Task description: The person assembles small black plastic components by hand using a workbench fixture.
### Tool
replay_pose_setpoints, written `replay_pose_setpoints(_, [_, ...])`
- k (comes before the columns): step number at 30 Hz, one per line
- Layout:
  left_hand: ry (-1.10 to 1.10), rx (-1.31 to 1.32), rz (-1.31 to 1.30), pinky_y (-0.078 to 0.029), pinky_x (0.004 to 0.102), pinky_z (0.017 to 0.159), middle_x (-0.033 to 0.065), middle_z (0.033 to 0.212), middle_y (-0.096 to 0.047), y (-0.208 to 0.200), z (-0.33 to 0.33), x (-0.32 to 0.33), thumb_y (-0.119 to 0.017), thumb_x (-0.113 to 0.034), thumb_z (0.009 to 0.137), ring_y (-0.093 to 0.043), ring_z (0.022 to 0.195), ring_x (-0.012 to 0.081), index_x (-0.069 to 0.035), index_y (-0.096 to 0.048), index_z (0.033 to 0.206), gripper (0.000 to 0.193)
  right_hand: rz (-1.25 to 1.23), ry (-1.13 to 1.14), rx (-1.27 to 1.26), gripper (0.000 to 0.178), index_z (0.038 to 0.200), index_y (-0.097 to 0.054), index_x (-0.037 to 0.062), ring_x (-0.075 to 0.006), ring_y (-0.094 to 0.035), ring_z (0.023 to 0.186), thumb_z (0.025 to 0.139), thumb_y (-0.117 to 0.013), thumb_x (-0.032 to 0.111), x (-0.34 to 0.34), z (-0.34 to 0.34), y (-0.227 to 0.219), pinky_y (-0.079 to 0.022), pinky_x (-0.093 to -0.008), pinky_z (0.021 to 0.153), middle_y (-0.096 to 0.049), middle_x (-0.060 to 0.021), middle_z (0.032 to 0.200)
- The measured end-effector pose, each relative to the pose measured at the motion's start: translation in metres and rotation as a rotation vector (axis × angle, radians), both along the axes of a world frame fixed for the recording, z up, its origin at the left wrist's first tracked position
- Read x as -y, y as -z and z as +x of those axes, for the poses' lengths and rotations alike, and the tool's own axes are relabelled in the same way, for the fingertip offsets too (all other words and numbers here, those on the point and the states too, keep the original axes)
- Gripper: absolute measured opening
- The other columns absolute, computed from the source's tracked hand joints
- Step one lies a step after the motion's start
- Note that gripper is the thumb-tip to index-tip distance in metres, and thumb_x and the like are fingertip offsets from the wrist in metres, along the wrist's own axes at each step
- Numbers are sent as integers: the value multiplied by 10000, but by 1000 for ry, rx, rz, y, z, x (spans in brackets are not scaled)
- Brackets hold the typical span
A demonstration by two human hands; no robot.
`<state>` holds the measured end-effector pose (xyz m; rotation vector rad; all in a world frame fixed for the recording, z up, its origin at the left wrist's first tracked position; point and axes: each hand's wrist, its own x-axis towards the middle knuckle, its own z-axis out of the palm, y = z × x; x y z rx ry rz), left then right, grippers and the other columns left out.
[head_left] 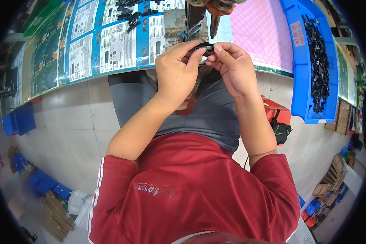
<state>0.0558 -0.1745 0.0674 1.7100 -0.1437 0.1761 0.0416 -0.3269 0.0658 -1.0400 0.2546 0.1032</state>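
Between my two hands is a small black plastic part (208, 47), held level at the near edge of the bench. My left hand (178, 65) pinches its left end with thumb and fingers. At its right end, the thumb and index finger of my right hand (234, 67) grip it. Just beyond the part, the pointed metal tip of a bench machine (214, 29) hangs down, apart from it. The fingers cover both ends of the part, so its full shape is hidden.
Several loose black parts (130, 18) lie on the printed sheet (118, 44) at the back left. A pink padded sheet (264, 30) covers the bench to the right. Beside it stands a blue bin (301, 81) with many black pieces. A red object (277, 112) sits below the bench.
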Motion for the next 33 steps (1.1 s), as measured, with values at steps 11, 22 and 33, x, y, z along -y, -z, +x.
replay_pose_setpoints(11, [-166, 100, -8, -515, 276, 577, 150, 789, -703, 9, 7, 16, -764, -45, 815, -678, 620, 183, 44, -721, 979, 190, 12, 17, 60, 169, 1038, -632, -48, -159, -657, 785, 959, -637, 101, 3, 13, 3, -551, -288, 763, -666, -87, 892])
replay_pose_setpoints(22, [-165, 13, -81, -521, 255, 591, 131, 779, -707, 5, 5, 17, -755, -49, 838, -673, 642, 142, 53, -721, 998, 192, 1, 10, 98, 161, 1039, -634, -32, -161, -663, 780, 955, -646, 105, 5, 19, 4, -552, -289, 742, -671, -83, 873])
replay_pose_setpoints(33, [-168, 20, -119, -513, 233, 590, 111, 786, -712, 3, 4, 17, -759, -50, 842, -658, 648, 111, 50, -723, 1005, 194, 39, -13, 146, 161, 1039, -633, -30, -157, -657, 786, 958, -643, 108, 7, 19, 6, -555, -292, 751, -668, -83, 877])
